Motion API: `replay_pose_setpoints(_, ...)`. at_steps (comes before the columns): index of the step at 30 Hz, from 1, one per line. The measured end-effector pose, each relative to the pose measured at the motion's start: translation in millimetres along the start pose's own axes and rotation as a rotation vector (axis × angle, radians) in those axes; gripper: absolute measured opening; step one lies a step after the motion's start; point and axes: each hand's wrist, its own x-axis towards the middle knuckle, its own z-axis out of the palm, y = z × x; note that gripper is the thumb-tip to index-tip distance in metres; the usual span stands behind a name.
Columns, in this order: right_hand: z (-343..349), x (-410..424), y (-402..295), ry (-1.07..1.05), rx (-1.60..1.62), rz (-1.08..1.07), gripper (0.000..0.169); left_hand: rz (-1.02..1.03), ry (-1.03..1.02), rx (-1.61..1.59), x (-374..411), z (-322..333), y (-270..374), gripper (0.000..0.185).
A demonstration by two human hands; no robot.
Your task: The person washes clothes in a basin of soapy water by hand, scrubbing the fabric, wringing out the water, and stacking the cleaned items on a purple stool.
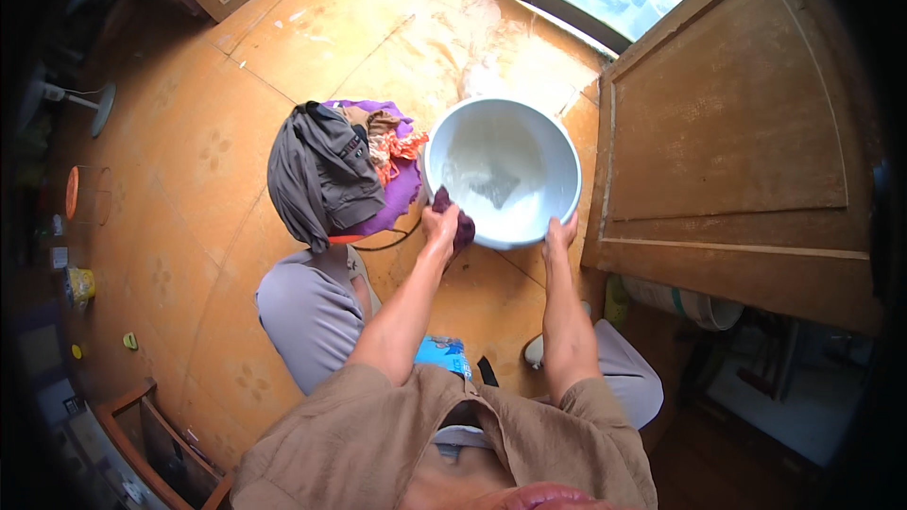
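Observation:
A pale plastic basin (575, 177) stands in front of me on the tiled floor, with a little cloudy water (496, 149) in it. At its near left rim is my left hand (441, 224), closed on a dark maroon cloth (464, 232). My right hand (560, 232) grips the near right rim of the basin, with some fingers hidden behind the wall. Left of the basin lies a heap of laundry: a dark grey garment (319, 173), a purple cloth (402, 191) and an orange-and-white piece (397, 149). An orange rim (345, 239) shows beneath the heap.
A wooden door panel (730, 113) stands close on the right, beside a bright doorway. A blue printed packet (441, 353) lies between my legs. Wooden furniture (152, 432) is at lower left, and an orange-rimmed bin (72, 191) stands farther left. Wet marks show on the floor (425, 35).

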Motion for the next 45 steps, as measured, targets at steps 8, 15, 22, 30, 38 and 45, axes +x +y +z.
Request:
replay_pose_setpoints(8, -44.2, -90.4, 25.7, 0.156, 0.053, 0.178, 0.059, -0.049, 0.132, 0.289, -56.2, -41.6, -20.0, 0.048)
replay_pose_setpoints(15, 6.2, 2.3, -26.9, 0.162, -0.008, 0.088, 0.042, 0.151, 0.005, -0.130, -41.7, 3.3, 65.9, 0.027)
replay_pose_setpoints(22, 133.6, 104.3, -176.1, 0.511, -0.089, 0.439, 0.037, 0.185, -0.163, -0.196, 23.5, 37.8, 146.8, 0.014)
replay_pose_setpoints(30, 2.5, 24.7, -99.2, 0.226, -0.214, -0.130, 0.041, -0.155, -0.238, -0.354, -77.3, -33.2, 37.0, 0.011)
replay_pose_setpoints(38, 27.5, 22.2, -150.9, 0.161, -0.265, -0.111, 0.031, -0.178, -0.252, -0.191, -101.7, -78.8, -14.1, 0.020)
replay_pose_setpoints(45, 94.4, 43.9, -291.4, 0.310, -1.024, -0.206, 0.023, -0.109, -0.260, -0.266, -128.9, -102.2, 22.9, 0.027)
